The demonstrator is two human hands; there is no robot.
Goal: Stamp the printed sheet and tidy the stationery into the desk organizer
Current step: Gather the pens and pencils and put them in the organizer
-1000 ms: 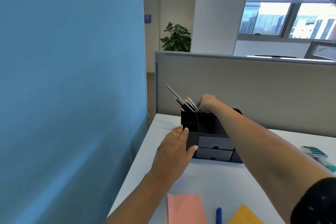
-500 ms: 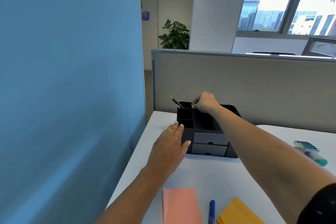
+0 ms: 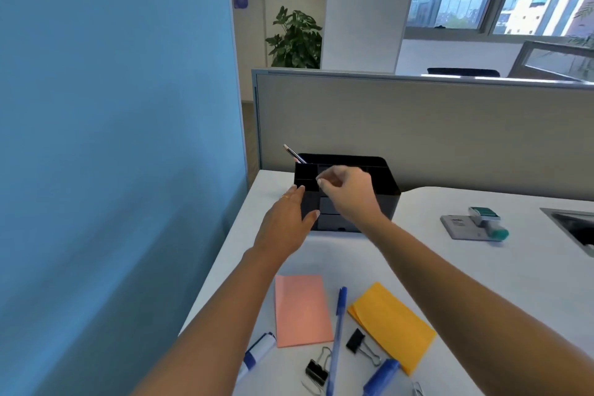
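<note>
A black desk organizer (image 3: pixel 387 178) stands at the desk's back left, with pencils (image 3: pixel 293 153) sticking out of its rear left compartment. My left hand (image 3: pixel 287 223) lies flat against the organizer's left front, fingers straight. My right hand (image 3: pixel 348 191) hovers in front of the organizer with fingers loosely curled and nothing in them. Near me on the desk lie a pink sticky pad (image 3: pixel 302 310), a blue pen (image 3: pixel 337 337), a yellow sticky pad (image 3: pixel 393 325), two black binder clips (image 3: pixel 316 371) (image 3: pixel 356 341) and two markers (image 3: pixel 257 352) (image 3: pixel 381 378). A green-topped stamp (image 3: pixel 485 219) rests to the right.
A grey card or pad (image 3: pixel 459 225) sits beside the stamp. A dark tray (image 3: pixel 575 228) occupies the right edge. A blue wall (image 3: pixel 112 154) borders the desk on the left, and a beige partition (image 3: pixel 450 132) runs behind it.
My right hand has let go of the pencils, which dropped into the compartment, and has pulled back toward me. The view has tilted down, showing more stationery.
</note>
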